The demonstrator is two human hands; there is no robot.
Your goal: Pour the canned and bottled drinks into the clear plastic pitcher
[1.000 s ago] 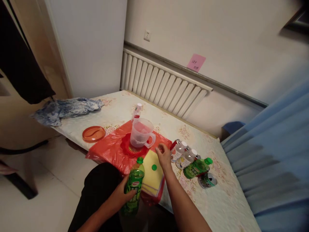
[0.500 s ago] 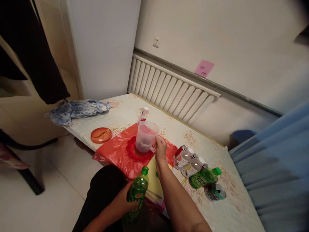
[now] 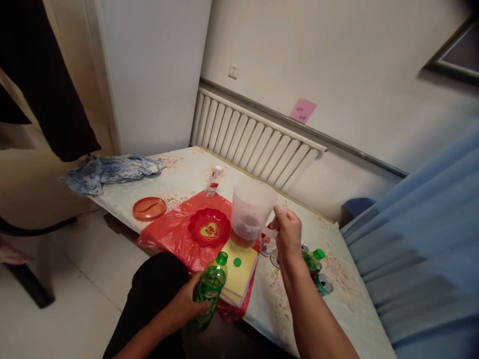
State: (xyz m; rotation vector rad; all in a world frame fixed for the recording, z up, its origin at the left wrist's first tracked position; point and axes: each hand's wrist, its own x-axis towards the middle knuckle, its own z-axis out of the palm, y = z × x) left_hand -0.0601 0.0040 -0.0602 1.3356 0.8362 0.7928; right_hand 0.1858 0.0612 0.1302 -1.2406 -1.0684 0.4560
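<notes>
My right hand (image 3: 288,230) grips the handle of a translucent plastic measuring jug (image 3: 250,209), held up over the right side of the red plastic sheet. A little amber liquid shows at the jug's bottom. My left hand (image 3: 190,300) is wrapped round an uncapped green drink bottle (image 3: 211,289), upright but slightly tilted, near my knee. Beside the bottle lies a yellow cloth or paper stack (image 3: 243,284) with a green bottle cap (image 3: 237,262) on it. A red scalloped dish (image 3: 196,234) with a yellow heart print sits on the red plastic sheet (image 3: 160,234).
An orange round lid (image 3: 148,209) and a small clear bottle (image 3: 213,182) stand further back on the bed-like surface. To the right, partly behind my arm, are a green-capped bottle (image 3: 313,260) and a can (image 3: 324,284). A blue patterned cloth (image 3: 119,172) lies far left.
My right hand has lifted the jug off the red dish and moved it right, uncovering the dish's print. The left hand still holds the green bottle. The view has shifted slightly.
</notes>
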